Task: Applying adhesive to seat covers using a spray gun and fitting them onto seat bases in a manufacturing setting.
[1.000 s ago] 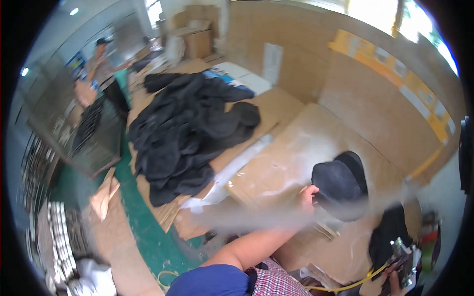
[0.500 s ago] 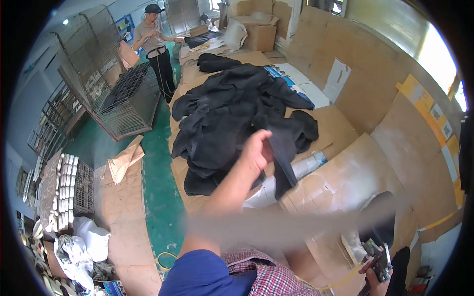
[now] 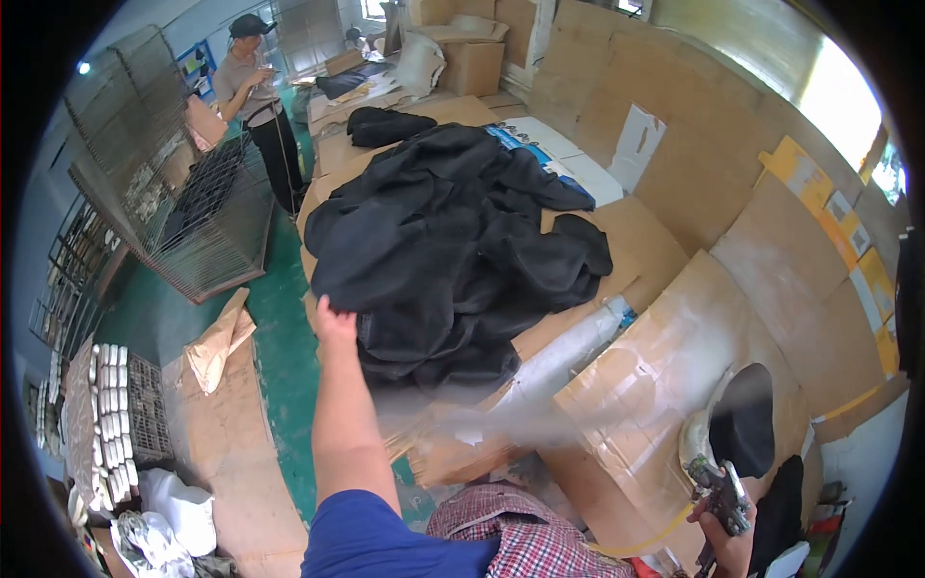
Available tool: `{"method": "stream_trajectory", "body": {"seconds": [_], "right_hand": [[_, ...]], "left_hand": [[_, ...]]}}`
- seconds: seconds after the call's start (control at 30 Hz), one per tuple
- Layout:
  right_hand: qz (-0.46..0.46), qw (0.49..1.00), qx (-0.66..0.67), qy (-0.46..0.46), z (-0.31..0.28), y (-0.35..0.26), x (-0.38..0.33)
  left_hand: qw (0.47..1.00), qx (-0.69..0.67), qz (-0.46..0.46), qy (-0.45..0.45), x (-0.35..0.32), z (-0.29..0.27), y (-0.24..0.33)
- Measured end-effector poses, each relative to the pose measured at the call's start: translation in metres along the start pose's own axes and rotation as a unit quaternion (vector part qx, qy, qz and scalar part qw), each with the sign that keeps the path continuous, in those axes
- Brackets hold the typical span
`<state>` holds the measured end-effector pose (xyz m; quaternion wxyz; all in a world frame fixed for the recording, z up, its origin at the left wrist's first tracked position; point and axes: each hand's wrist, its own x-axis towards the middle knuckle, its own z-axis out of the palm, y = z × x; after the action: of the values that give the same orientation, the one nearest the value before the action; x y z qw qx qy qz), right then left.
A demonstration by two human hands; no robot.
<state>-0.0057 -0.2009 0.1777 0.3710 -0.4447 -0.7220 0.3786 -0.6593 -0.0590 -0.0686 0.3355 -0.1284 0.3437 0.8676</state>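
A large heap of black cloth [image 3: 434,241] lies crumpled on the cardboard-covered table. My left hand [image 3: 335,323] reaches to its near left edge, and the fingers are closed on the cloth there. Low on the right, my right hand [image 3: 725,535] grips a metal spray gun [image 3: 721,493], which looks stained and crusted. Just beyond the gun stands a rounded black piece [image 3: 744,421] with a pale rim on its left side. More dark cloth [image 3: 779,515] hangs to the right of my right hand.
Cardboard panels [image 3: 703,164] wall the table's far right. A wire cage cart [image 3: 212,231] stands at left, with a person [image 3: 252,106] beside it. Brown paper [image 3: 220,339] and white bags [image 3: 178,511] lie lower left. A blurred grey streak crosses in front of me.
My left hand has let go of the hanging black strip and moved left to the heap's edge. The strip now lies on the heap. My right hand still holds the spray gun.
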Motion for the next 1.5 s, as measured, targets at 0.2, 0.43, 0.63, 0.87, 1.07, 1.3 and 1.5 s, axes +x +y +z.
{"method": "stream_trajectory", "body": {"seconds": [0.2,0.43,0.63,0.87,1.07,1.3,1.5], "right_hand": [[0.361,0.932,0.0,0.034,-0.003,-0.026,-0.019],[0.211,0.953,0.086,0.199,-0.019,-0.016,-0.092],[0.217,0.903,0.024,0.371,-0.046,-0.033,-0.187],[0.221,0.884,0.022,0.411,-0.013,-0.054,-0.249],[0.234,0.841,0.05,0.485,-0.018,-0.07,-0.272],[0.213,0.868,-0.005,0.448,-0.056,-0.079,-0.312],[0.226,0.865,-0.061,0.444,-0.11,-0.067,-0.335]], "left_hand": [[0.979,0.174,-0.028,0.098,0.002,-0.044,0.028],[0.953,0.251,0.149,0.082,-0.045,-0.043,-0.034],[0.908,0.392,0.129,-0.068,-0.183,0.007,-0.15],[0.837,0.413,-0.002,-0.36,-0.309,0.05,-0.323],[0.773,0.419,-0.031,-0.476,-0.398,0.058,-0.372],[0.707,0.445,0.001,-0.549,-0.418,0.057,-0.404],[0.672,0.495,0.055,-0.548,-0.433,0.073,-0.401]]}}
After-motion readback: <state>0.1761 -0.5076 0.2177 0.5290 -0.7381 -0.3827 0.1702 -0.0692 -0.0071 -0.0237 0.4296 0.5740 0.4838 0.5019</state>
